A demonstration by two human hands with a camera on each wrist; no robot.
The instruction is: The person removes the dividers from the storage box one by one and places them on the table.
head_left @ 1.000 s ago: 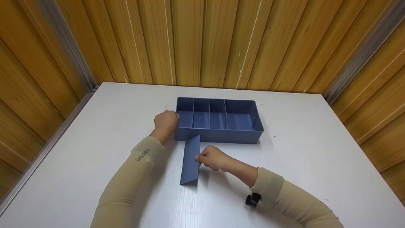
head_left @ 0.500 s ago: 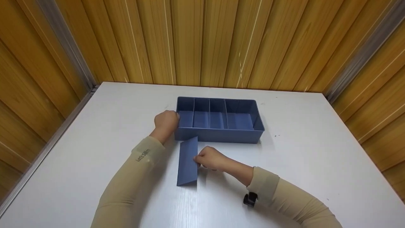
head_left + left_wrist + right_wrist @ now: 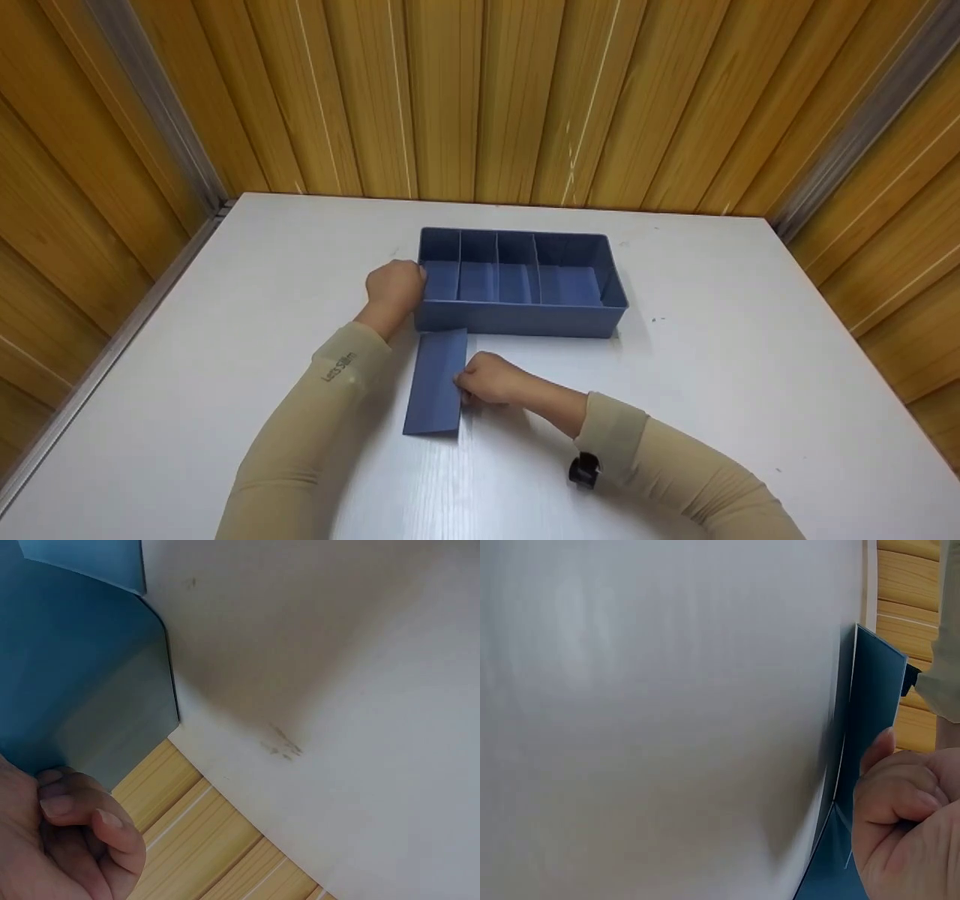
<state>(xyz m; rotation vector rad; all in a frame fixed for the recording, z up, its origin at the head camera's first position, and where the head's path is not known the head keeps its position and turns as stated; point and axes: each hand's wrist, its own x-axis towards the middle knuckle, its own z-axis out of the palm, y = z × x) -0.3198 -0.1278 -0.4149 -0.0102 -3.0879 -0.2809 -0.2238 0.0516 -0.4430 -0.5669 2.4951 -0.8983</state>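
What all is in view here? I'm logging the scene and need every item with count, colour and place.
Divided box: one, blue, on the table's far middle, with three upright dividers inside.
Loose panel: one, blue, on the table just in front of the box's left end.
Table: one, white, filling the lower view.
Wall panelling: wood-coloured slats behind and beside the table.
Metal strips: two, grey, one running up each wall corner.
Sleeves: two, beige, on both forearms.
Left hand: one, gripping the box's left end.
Right hand: one, fingers curled, at the loose panel's right edge.
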